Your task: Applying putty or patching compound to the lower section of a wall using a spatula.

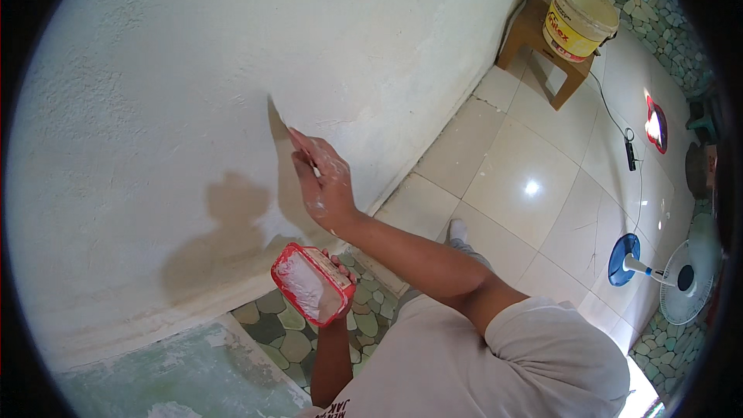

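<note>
My right hand, smeared with white, is closed around a thin putty knife. Its blade appears nearly edge-on against the white wall, and most of the handle is hidden by my fingers. Lower down, my left hand grips a red-rimmed plastic tub from its right side. White putty lies inside the tub and coats part of its walls. The tub is tilted, its mouth facing up. The wall has rough patches at the left and fine ridges near the blade.
A white and yellow bucket stands on a wooden stool by the wall. On the tiled floor are a power strip with a cable, a red object, and a fan with a blue base. A greenish surface lies lower left.
</note>
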The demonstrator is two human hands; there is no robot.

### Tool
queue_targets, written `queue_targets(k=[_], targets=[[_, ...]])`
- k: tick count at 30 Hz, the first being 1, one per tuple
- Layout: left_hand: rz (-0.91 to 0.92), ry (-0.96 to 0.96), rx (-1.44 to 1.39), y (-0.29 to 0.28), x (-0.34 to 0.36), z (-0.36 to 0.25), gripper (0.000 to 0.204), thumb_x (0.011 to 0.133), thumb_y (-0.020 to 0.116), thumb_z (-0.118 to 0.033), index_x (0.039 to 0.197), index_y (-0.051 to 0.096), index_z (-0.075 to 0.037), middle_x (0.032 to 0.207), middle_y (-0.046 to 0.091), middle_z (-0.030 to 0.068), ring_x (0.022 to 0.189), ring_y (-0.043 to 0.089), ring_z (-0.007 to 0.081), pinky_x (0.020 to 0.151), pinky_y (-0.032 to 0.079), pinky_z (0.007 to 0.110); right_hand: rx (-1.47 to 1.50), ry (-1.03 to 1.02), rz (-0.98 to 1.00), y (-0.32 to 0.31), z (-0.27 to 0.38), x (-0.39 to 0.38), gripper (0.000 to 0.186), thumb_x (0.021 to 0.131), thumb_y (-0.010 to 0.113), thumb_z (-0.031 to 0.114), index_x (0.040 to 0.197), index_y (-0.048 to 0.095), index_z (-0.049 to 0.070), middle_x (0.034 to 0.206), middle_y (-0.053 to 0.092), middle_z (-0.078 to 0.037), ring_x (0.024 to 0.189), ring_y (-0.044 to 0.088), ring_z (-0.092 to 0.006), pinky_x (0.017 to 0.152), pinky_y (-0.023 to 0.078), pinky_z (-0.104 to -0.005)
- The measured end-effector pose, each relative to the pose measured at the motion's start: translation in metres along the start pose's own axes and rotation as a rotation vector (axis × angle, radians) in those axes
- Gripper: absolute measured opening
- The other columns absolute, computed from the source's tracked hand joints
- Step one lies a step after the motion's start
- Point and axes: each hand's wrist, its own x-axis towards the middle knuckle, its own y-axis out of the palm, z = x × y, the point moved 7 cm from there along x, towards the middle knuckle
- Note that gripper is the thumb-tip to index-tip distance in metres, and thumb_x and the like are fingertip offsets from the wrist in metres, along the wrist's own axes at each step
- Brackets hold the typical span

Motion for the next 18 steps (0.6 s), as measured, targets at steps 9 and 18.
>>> queue_targets(k=[9,18], targets=[[-0.04,0.011,0.036,0.026,0.008,0.0,0.078,0.096,0.045,-0.059,0.149,0.033,-0.003,0.136,0.053,0.0173,0.117,0.059,0.033,0.101,0.045,0.053,-0.091,0.21,-0.465,-0.094,-0.127,0.038,0.032,0.096,0.055,0.003,0.126,0.061,-0.003,0.109,0.07,-0.013,0.097,0.065,-0.0181,0.088,0.049,-0.0309],[-0.088,0.041,0.041,0.036,0.004,-0.002,0.083,0.093,0.052,-0.06,0.15,0.031,-0.003,0.138,0.051,0.0165,0.119,0.057,0.0325,0.103,0.044,0.052,-0.118,0.065,-0.176,-0.012,-0.061,0.042,0.056,0.09,0.053,-0.005,0.144,0.05,0.01,0.11,0.066,-0.017,0.091,0.063,-0.0302,0.081,0.051,-0.0349]])
